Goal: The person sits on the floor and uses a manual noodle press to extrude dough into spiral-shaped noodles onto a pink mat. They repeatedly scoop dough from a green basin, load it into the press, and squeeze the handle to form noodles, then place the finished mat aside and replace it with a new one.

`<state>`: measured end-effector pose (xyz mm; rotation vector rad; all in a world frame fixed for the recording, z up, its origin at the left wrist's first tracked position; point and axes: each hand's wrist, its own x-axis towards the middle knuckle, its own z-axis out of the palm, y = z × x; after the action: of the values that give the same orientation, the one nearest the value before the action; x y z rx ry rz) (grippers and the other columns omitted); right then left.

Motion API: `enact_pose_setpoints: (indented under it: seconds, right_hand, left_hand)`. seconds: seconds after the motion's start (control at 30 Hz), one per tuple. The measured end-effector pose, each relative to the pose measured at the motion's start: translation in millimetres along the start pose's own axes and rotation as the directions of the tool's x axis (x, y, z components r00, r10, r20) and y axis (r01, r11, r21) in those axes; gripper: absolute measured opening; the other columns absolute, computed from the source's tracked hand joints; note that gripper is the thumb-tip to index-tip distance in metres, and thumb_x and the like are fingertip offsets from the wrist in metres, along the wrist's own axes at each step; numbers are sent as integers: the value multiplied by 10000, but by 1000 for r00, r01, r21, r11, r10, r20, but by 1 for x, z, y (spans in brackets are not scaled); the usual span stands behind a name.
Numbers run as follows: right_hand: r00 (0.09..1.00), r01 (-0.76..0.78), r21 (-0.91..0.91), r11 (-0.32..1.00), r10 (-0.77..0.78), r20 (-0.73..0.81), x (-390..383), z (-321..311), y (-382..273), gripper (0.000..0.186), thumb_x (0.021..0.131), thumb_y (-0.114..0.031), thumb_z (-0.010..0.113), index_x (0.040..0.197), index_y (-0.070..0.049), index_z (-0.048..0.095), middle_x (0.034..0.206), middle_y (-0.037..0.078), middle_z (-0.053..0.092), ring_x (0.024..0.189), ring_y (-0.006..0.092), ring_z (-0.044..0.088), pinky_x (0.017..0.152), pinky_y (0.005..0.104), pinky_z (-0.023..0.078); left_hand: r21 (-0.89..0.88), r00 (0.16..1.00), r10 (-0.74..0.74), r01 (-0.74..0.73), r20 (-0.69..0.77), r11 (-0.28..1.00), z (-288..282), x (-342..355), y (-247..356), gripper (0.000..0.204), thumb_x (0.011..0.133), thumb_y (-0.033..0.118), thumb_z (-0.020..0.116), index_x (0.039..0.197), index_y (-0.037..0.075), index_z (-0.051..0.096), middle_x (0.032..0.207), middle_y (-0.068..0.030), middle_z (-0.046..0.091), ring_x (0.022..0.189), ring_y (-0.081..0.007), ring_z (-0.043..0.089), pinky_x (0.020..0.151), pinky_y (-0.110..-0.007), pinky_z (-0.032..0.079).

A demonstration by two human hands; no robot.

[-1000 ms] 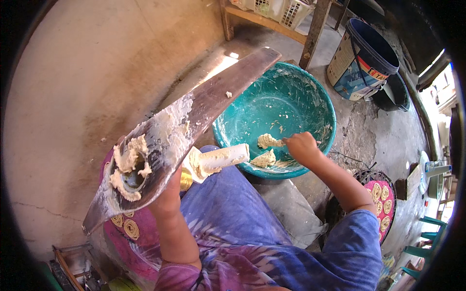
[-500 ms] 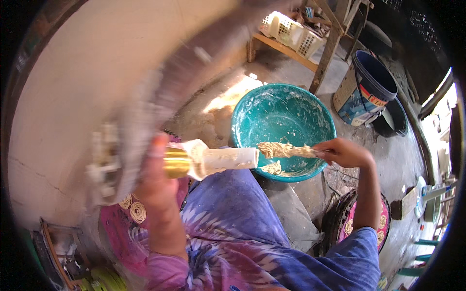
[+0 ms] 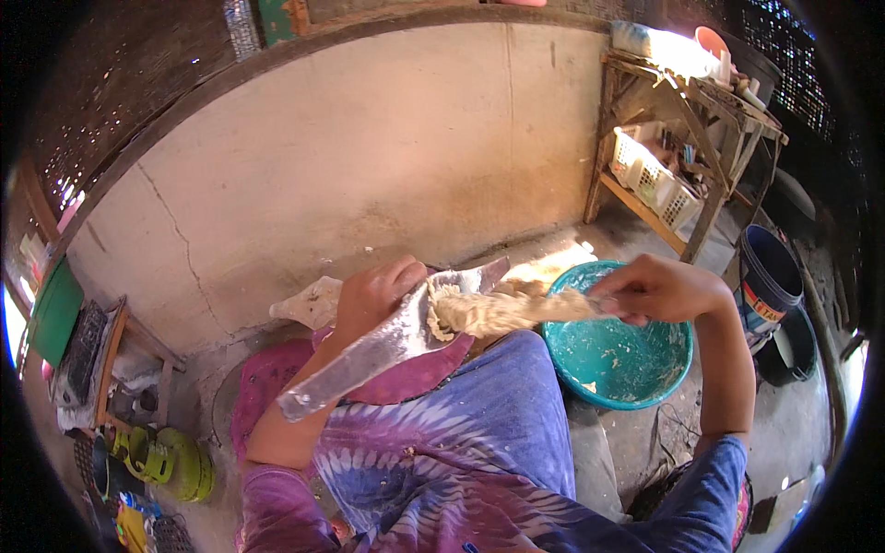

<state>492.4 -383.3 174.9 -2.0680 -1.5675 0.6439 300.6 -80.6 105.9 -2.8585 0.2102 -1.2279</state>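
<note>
My left hand (image 3: 376,293) is closed round a hand press (image 3: 387,348), a long, flat, worn bar with a round opening in its middle. A pale, dough-smeared end (image 3: 309,302) sticks out to the left beyond my fingers. In my right hand (image 3: 656,288) is a stick-like utensil, its shape hidden under a thick lump of beige dough (image 3: 516,311). The dough reaches across to the press, and its tip touches the opening. Behind and below my right hand stands a turquoise basin (image 3: 636,398), its inside smeared with dough remains.
Beside my left arm lies a pink round mat (image 3: 267,373). A wooden shelf (image 3: 645,217) with a white basket (image 3: 656,180) stands far right, near a dark blue bucket (image 3: 770,272). At lower left are a green gas cylinder (image 3: 189,465) and a wooden stand (image 3: 138,346).
The press has turned in my left hand, so its opening faces the dough. My right hand has carried the dough from over the basin to the press. The view has shifted left.
</note>
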Motion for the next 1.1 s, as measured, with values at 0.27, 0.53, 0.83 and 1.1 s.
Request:
enact_pose_setpoints:
  seconds: [0.27, 0.53, 0.83, 1.1]
  right_hand:
    - [779, 22, -967, 253, -611, -142, 49, 106, -89, 398, 767, -164, 581, 1156, -102, 635, 755, -2, 558, 635, 165, 600, 514, 291, 471]
    - [786, 11, -837, 548, -522, -332, 19, 101, -90, 435, 761, -75, 593, 1195, -64, 612, 808, 95, 581, 627, 210, 610, 543, 298, 494]
    - [655, 412, -71, 908, -350, -670, 95, 199, -74, 634, 759, 94, 527, 1369, -65, 465, 926, 241, 580, 767, 409, 604, 693, 463, 492]
    - [828, 321, 254, 912, -140, -543, 87, 189, -47, 455, 838, 54, 487, 1292, 28, 508, 741, 294, 555, 603, 263, 605, 584, 363, 467]
  left_hand:
    - [21, 963, -260, 260, 71, 965, -10, -35, 9, 246, 771, 225, 628, 965, 74, 608, 875, -89, 638, 762, -306, 639, 618, -404, 505]
    - [-137, 811, -585, 578, -16, 805, -42, -65, -13, 466, 679, 290, 777, 1073, 106, 611, 923, -123, 661, 857, -301, 655, 732, -389, 535]
    - [-142, 847, -506, 487, -164, 862, -50, -54, 13, 413, 673, 139, 761, 1046, 52, 607, 973, -121, 655, 868, -320, 647, 769, -407, 513]
    - [120, 849, -498, 520, -173, 845, -48, -70, -10, 551, 559, 237, 804, 1043, 90, 588, 933, -107, 636, 856, -322, 637, 711, -391, 523]
